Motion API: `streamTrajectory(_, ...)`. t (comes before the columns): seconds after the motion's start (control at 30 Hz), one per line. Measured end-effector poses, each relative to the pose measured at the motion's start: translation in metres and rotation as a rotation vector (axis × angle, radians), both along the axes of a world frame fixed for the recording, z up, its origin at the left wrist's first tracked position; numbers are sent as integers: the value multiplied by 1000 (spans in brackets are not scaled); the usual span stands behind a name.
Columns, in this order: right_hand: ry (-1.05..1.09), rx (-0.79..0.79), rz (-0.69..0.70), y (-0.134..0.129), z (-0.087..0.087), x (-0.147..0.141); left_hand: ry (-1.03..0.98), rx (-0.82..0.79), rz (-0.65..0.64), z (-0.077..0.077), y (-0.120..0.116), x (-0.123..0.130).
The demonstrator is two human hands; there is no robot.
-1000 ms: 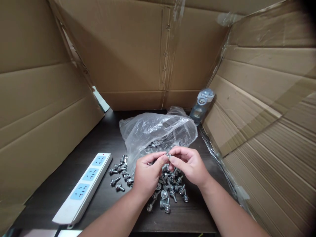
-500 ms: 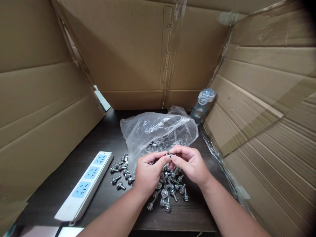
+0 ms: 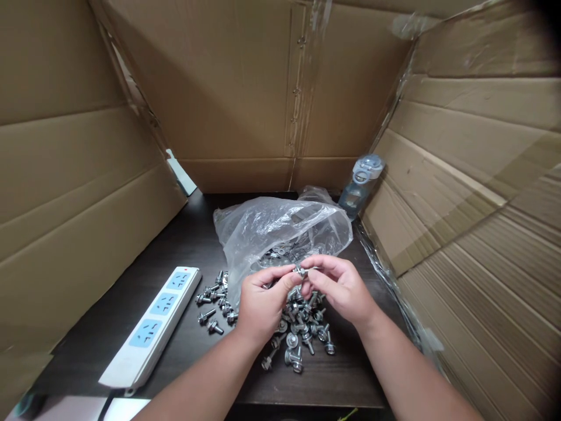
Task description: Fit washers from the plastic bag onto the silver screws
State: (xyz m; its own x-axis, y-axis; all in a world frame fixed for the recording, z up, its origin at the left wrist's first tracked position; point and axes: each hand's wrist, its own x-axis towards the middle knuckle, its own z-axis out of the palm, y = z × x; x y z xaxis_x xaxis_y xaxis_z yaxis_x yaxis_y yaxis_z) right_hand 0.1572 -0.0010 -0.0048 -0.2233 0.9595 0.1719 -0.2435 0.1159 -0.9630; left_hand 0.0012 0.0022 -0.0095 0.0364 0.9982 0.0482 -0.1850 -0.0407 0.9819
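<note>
Our dark table (image 3: 175,245) bears a clear plastic bag (image 3: 263,222), then a heap of bolts (image 3: 293,340) before it; over these we hold our left hand (image 3: 263,301) and right hand (image 3: 344,292), one metal bolt (image 3: 300,271) between them, left fingers (image 3: 280,273) pinching one end, right fingers (image 3: 322,282) curled by the other, whether gripping we cannot tell

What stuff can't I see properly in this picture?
All in the head view:
Small metal piece: partly covered by the left hand and right hand, too small for detail.
Pile of bolts: the left hand blocks part.
Plastic bag: its cloudy folds blur what's inside.
Yellow-green thing: cut off by the bottom edge.
</note>
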Motion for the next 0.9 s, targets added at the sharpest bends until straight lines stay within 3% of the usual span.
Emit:
streamTrajectory(0.3, -191, 115, -67, -7, 9, -4, 34, 68, -30, 5, -3, 1)
streamTrajectory(0.43, -319, 71, -118, -6, 4, -8, 62, 149, 3, 7, -4, 1)
streamTrajectory(0.57, -176, -26, -72, -2, -1, -5, -16, 14, 17, 3, -2, 1)
streamTrajectory(0.7, -49, 32, -31, -3, 3, -2, -104, -79, -28, -2, -1, 0)
streamTrajectory(0.9, -151, 68, -77, -8, 11, -6, -1, -31, -38, 3, -2, 0)
